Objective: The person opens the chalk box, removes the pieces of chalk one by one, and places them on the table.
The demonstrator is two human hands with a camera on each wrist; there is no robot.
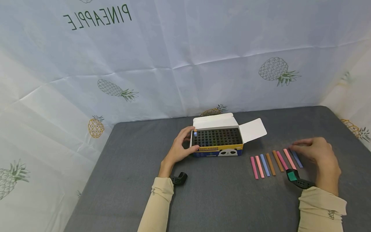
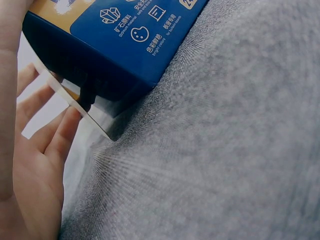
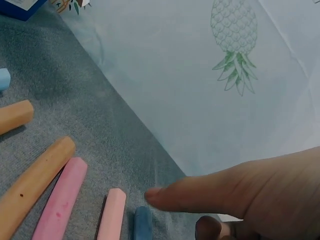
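Note:
My left hand (image 1: 177, 148) grips the left end of a chalk box (image 1: 208, 154), thumb at the front and fingers round its side flap. Inside the box is a black holder (image 1: 218, 138) full of round holes; an orange chalk and a light blue chalk (image 1: 195, 133) stand in its back left corner. Over on the right, my right hand (image 1: 320, 153) hovers beside the rightmost chalk stick, a blue one (image 1: 297, 159). In the right wrist view a fingertip (image 3: 155, 196) is right at that blue chalk's far end, with nothing pinched.
Left of the blue chalk lies a row of loose sticks: pink chalk (image 1: 254, 167), light blue chalk (image 1: 265, 165), brown-orange chalk (image 1: 271, 164) and others. White lid flaps (image 1: 253, 130) spread from the box. Behind the grey table (image 1: 214, 193) hangs a pineapple-print cloth (image 1: 174, 90).

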